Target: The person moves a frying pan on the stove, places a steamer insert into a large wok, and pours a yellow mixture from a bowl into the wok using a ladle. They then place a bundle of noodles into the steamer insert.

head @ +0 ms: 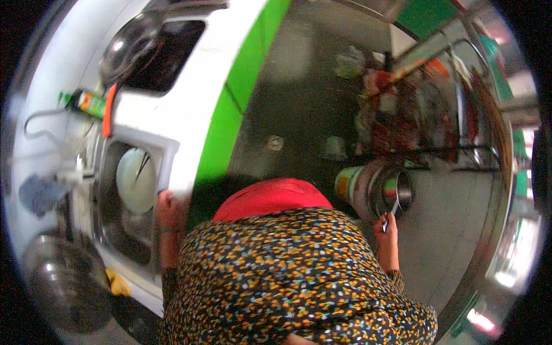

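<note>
My left hand (170, 209) rests at the near edge of a sink basin (125, 241) in a white counter. A pale round dish or lid (136, 179) with thin dark sticks or utensils on it lies in the basin. On the right, my right hand (387, 226) grips a slim, light-coloured utensil (395, 207), whose kind is too blurred to tell. It is held at the rim of a steel pot (405, 192), which sits by a white and yellow bucket (346, 185).
A green bottle (92, 105) and a red-orange item (109, 111) stand between the two sinks. Large metal pans (133, 47) lie at the upper left. A yellow cloth (117, 282) hangs at the counter's lower edge. A metal rack (459, 103) with blurred goods stands at the right.
</note>
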A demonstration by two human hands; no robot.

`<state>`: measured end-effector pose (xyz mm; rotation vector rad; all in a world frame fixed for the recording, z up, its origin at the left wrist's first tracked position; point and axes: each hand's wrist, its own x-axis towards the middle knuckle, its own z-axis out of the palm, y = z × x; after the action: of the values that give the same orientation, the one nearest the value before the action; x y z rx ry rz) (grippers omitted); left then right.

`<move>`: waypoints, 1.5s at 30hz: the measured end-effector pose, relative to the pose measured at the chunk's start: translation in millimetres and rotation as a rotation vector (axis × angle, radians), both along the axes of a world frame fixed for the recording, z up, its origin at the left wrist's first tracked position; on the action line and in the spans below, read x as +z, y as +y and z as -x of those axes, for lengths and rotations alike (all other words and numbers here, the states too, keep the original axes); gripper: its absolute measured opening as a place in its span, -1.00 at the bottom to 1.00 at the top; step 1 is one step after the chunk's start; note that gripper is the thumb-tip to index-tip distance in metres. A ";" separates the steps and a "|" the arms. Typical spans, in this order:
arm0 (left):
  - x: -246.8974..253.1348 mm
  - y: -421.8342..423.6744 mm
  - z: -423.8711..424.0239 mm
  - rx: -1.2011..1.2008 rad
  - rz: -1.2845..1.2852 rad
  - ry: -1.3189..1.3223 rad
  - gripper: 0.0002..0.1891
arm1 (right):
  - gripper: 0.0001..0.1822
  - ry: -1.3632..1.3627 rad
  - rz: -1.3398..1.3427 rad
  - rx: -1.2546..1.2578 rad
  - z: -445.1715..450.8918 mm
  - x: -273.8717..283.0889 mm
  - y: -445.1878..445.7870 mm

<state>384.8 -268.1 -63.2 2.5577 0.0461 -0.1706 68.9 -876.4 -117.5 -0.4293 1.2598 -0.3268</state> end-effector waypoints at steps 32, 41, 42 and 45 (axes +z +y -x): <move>112.6 106.7 419.1 1.292 -0.683 -0.222 -0.37 | -0.68 -0.780 0.452 2.639 -274.4 336.1 391.6; 114.6 122.3 447.0 1.239 -0.442 -0.364 -0.39 | -0.81 -0.876 0.547 2.877 -173.1 395.1 638.4; 118.2 117.4 447.7 1.255 -0.429 -0.351 -0.39 | -0.82 -0.880 0.527 2.893 -161.1 393.2 665.4; 126.4 123.4 445.2 1.267 -0.349 -0.357 -0.38 | -0.76 -0.862 0.472 2.967 -143.8 361.1 753.5</move>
<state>-60.5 -144.7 63.2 2.3237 1.5803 0.8181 212.7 -122.9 243.6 -1.6866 -1.1254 1.5850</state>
